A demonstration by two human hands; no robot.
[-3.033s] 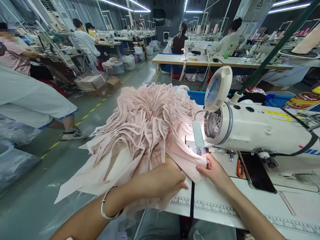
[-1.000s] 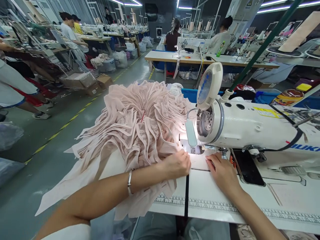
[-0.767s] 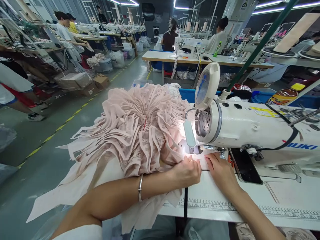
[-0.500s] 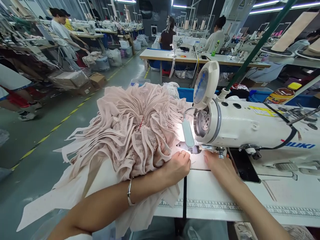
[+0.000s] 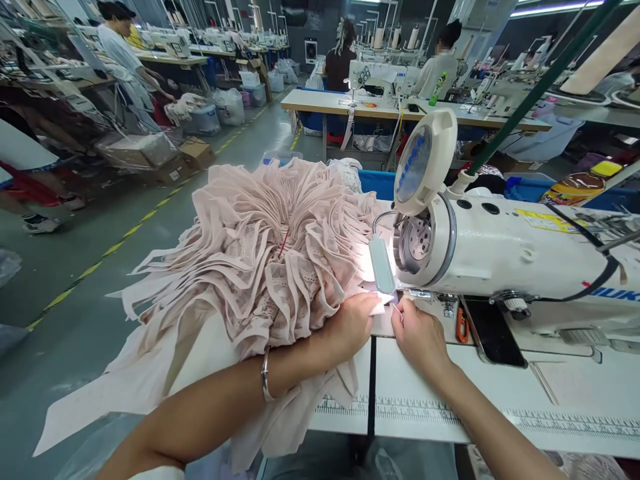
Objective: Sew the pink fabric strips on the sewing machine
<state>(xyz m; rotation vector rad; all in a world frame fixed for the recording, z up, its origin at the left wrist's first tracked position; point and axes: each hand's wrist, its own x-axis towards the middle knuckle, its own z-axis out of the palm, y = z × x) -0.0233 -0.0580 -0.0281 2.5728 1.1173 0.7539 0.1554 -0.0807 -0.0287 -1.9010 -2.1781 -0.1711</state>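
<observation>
My left hand (image 5: 356, 323), a bangle on its wrist, is closed on a small piece of pale pink fabric (image 5: 381, 305) in front of the sewing machine's needle area. Close to its right, my right hand (image 5: 421, 333) is closed in a pinch at the fabric's edge, where a thin pale line shows; whether that is thread or fabric I cannot tell. The white sewing machine (image 5: 510, 247) stands just behind, its round end cover (image 5: 425, 163) swung open. A large heap of pale pink lace-trimmed fabric pieces (image 5: 270, 247) lies beside and under my left forearm.
An orange-handled cutter (image 5: 462, 325) and a dark phone (image 5: 495, 330) lie right of my right hand. A small lamp (image 5: 381, 265) hangs by the needle. A printed ruler (image 5: 420, 408) runs along the table's front. Co-workers sit at other machines beyond; a bottle (image 5: 580, 183) stands behind.
My right hand has moved left and toward me, closer to my left hand, uncovering the orange-handled cutter. The fabric edge between the hands is now lifted. The view has shifted slightly.
</observation>
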